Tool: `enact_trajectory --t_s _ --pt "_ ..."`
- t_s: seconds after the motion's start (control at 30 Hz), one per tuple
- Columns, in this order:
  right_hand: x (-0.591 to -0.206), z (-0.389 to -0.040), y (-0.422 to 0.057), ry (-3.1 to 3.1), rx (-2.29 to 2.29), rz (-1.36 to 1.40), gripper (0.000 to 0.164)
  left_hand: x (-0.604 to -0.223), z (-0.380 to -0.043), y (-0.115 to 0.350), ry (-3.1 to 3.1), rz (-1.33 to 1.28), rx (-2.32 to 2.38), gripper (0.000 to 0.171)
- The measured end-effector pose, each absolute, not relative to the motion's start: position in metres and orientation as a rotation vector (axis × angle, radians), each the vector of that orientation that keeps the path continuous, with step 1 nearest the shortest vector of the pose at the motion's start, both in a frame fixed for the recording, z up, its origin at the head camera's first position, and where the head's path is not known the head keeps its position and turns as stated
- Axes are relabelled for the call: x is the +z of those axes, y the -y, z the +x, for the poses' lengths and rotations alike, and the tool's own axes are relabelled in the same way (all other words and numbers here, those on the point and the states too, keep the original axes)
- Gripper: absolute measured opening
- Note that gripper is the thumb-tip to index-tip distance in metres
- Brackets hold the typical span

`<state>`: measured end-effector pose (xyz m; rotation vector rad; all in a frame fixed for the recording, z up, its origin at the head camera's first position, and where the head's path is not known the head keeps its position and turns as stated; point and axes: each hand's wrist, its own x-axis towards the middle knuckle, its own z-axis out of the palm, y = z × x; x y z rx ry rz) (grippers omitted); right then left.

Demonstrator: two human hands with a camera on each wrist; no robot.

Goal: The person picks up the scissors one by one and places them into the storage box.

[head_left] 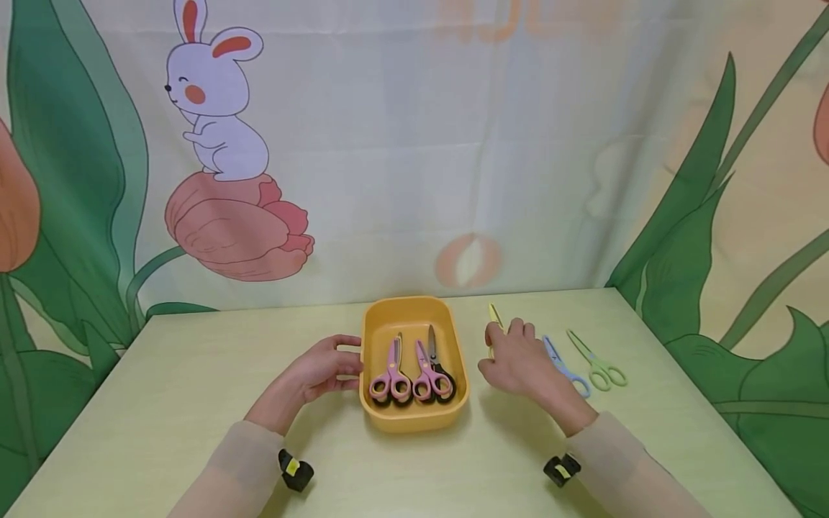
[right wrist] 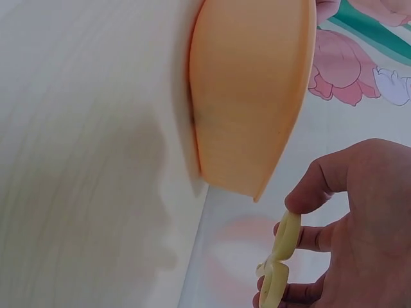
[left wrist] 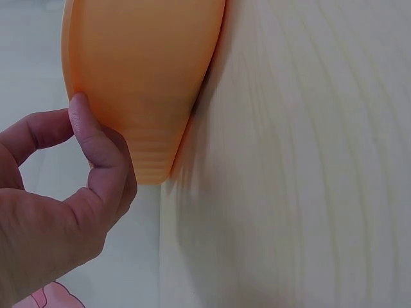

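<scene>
In the head view my right hand [head_left: 518, 360] pinches a pair of yellow scissors [head_left: 494, 314], blade pointing away from me. The right wrist view shows their yellow handle loops [right wrist: 287, 237] between the thumb and fingers, lifted off the table. My left hand [head_left: 324, 370] touches the left side of a yellow-orange plastic tray [head_left: 414, 424] with its fingertips. In the left wrist view the bent digits rest against the tray's outer wall [left wrist: 141, 70] near its rim. Inside the tray lie pink-handled scissors [head_left: 391, 374] and black-handled scissors [head_left: 435, 352], side by side.
Right of my right hand, blue scissors [head_left: 563, 367] and green scissors [head_left: 599, 363] lie on the light wooden table [head_left: 162, 403]. A printed curtain [head_left: 388, 144] with a rabbit and tulips hangs behind the table's far edge.
</scene>
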<state>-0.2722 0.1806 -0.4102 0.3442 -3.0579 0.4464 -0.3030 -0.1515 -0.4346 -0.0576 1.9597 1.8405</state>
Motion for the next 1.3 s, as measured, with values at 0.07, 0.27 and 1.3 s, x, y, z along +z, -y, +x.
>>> enact_trajectory --t_s 0.07,0.27,1.3 --pt "-0.408 -0.272 -0.177 3.058 0.441 0.344 0.027 -0.435 -0.303 0.152 -1.956 -0.057 1.846 0.060" --pt "-0.401 -0.269 -0.167 3.049 0.416 0.373 0.028 -0.435 -0.303 0.153 -1.931 -0.046 1.859 0.062" --pt "-0.395 -0.255 -0.107 3.017 0.290 0.580 0.040 -0.441 -0.307 0.153 -1.918 -0.077 1.873 0.062"
